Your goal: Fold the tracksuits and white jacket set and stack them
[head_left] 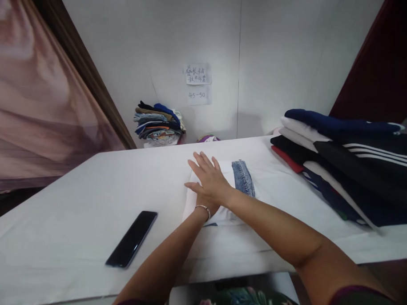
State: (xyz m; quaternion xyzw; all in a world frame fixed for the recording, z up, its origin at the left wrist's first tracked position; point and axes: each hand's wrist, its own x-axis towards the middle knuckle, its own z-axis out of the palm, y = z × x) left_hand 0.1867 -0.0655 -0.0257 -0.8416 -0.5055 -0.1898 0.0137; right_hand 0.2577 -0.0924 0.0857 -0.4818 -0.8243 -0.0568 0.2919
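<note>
A folded white garment (227, 170) with a blue denim strip (243, 178) along its right side lies flat in front of me. My right hand (209, 177) presses down over it, fingers spread and stretched to the upper left, holding nothing. Beneath that hand, crossing it, is my left hand (206, 202), with a thin bracelet (204, 210) on its wrist. Its fingers are hidden behind the right hand, so their shape cannot be made out. A bit of dark cloth (211, 224) shows at the garment's near edge.
A black phone (132, 239) lies on the white-covered table (88, 202) at left. Tall folded clothes (353, 162) are piled at right. Another clothes stack (160, 124) stands past the far edge, by a wall with handwritten papers (198, 83). A pink curtain (42, 89) hangs at left.
</note>
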